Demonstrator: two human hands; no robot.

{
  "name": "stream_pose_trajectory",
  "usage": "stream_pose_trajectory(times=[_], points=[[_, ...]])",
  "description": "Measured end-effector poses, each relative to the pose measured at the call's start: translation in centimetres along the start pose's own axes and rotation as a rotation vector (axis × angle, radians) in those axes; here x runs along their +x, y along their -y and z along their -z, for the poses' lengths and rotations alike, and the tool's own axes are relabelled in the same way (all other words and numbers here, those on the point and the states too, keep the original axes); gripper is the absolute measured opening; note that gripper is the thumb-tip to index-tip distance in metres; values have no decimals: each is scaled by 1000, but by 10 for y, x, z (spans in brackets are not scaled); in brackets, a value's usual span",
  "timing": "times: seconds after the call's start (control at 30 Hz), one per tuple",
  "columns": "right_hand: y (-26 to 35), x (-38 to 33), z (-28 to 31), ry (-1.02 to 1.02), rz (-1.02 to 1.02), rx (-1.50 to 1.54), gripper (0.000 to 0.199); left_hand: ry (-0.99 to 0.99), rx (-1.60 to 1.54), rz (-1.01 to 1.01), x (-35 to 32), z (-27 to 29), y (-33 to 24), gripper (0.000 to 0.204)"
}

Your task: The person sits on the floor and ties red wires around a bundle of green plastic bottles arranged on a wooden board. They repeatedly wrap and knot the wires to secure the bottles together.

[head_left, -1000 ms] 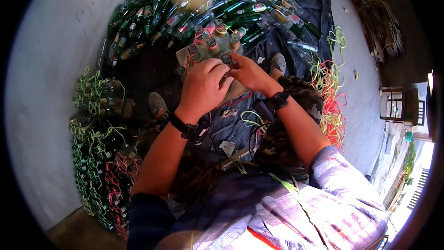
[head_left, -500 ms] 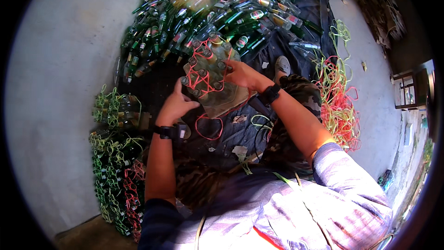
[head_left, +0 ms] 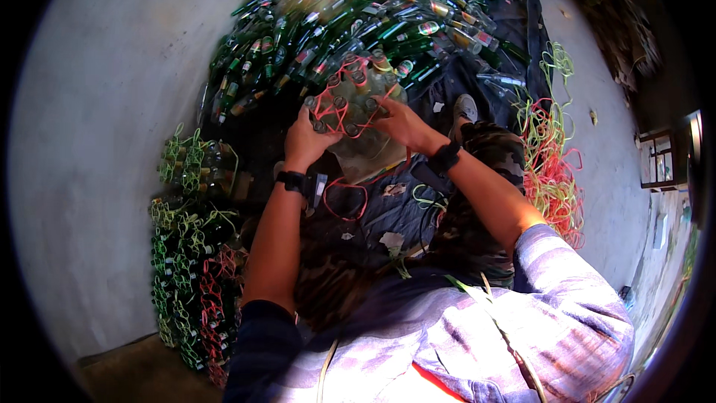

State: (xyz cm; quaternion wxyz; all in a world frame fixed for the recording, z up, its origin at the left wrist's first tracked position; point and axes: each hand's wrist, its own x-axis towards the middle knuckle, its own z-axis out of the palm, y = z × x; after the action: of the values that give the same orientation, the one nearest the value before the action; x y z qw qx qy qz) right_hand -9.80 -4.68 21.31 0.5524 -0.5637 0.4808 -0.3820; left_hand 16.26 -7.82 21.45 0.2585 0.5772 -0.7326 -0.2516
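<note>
Seen from above: left hand [head_left: 304, 140] and right hand [head_left: 400, 124] gripping opposite sides of a bottle cluster [head_left: 352, 104] laced with red cord [head_left: 344, 89], before a green bottle heap [head_left: 350, 11]; best kept taut and even, bottles upright.

Green bottles [head_left: 388, 15] heaped ahead: small red-and-white paper labels on sides; no signs, screens.

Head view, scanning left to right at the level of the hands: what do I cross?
Tied stacks of bottles in green cord → left hand → bundle of bottles laced with red cord → right hand → loose heap of red and green cord on the concrete floor.
</note>
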Motion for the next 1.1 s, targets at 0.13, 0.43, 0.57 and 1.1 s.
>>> stream_pose_trajectory(times=[0.13, 0.43, 0.57, 1.1], points=[[-23, 0, -21, -135, 41, 124, 65, 69, 27, 75, 14, 6, 5, 97], [-12, 7, -13, -125, 92, -491, 54, -31, 318, 143, 21, 48, -1, 33], [0, 4, -14, -142, 76, -521, 39, -468, 212, -253, 15, 34, -67, 10], [-21, 10, -12, -108, 131, -619, 47, -10, 431, -441, -8, -33, -78, 9]])
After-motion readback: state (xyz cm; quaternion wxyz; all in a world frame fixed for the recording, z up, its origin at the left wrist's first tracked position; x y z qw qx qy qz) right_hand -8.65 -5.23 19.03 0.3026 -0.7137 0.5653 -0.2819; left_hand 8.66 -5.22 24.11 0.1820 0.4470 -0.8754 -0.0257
